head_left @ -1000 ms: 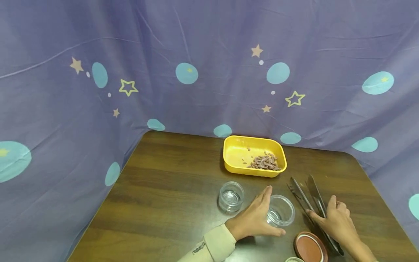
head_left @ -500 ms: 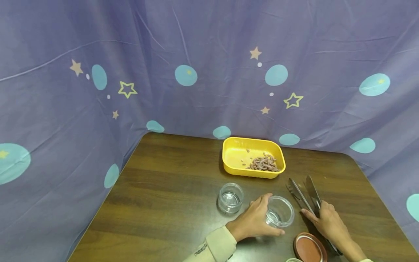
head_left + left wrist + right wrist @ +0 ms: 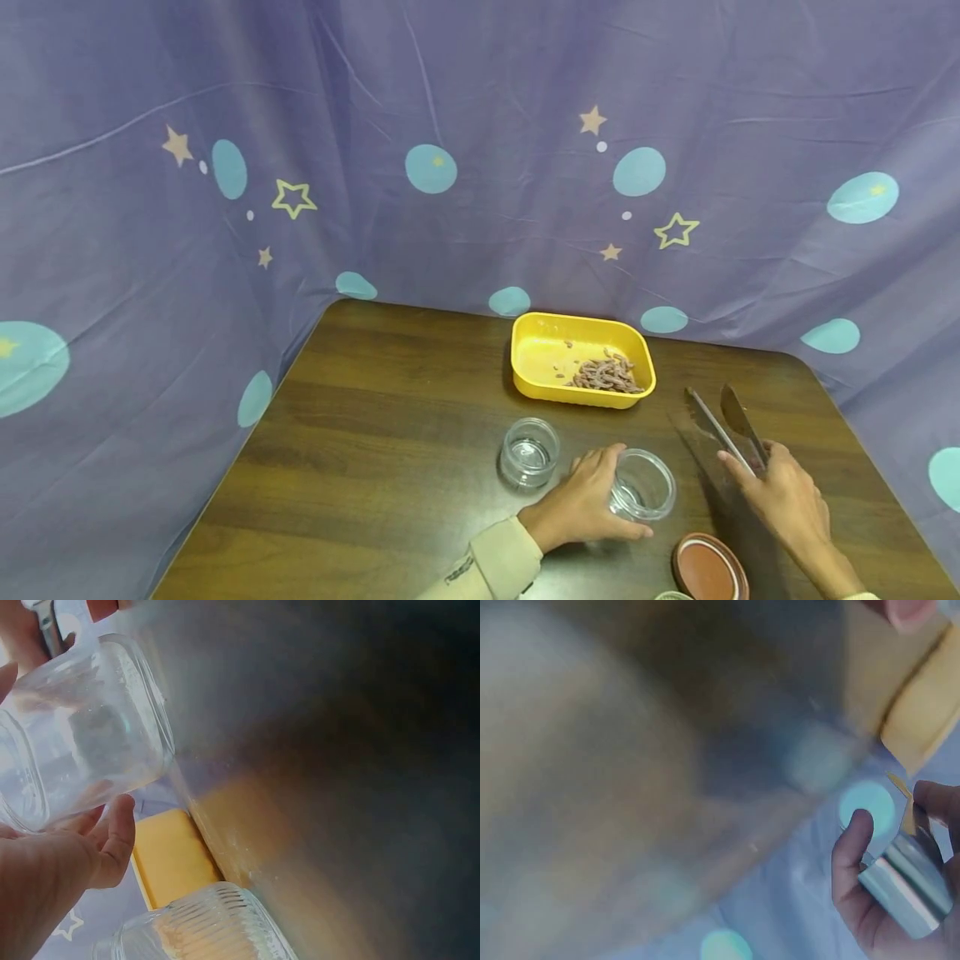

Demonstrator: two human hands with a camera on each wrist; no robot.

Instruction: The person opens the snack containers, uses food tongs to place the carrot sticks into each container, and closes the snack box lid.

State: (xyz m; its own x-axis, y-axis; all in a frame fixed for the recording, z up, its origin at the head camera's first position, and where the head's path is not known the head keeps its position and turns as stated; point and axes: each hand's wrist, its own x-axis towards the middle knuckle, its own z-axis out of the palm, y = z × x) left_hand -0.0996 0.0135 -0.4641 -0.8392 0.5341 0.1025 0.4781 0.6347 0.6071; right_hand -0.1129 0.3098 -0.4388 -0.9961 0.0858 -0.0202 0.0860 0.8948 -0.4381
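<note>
My left hand grips a clear glass jar from its left and near side, and the jar stands upright on the table. In the left wrist view, fingers curl round the jar's wall. My right hand holds metal tongs, their two arms spread apart and pointing to the far side. In the right wrist view, the thumb and fingers close round the tongs' shiny rear end. Left of the held jar is a second glass jar.
A yellow plastic tray with small brown curled pieces stands at the back. A reddish-brown round lid lies near the front, beside a pale round object cut off by the frame. A purple patterned curtain hangs behind the table.
The right hand has closed round the tongs and raised them off the table, shifting them to the right. The left hand has closed in on the jar, which has not moved.
</note>
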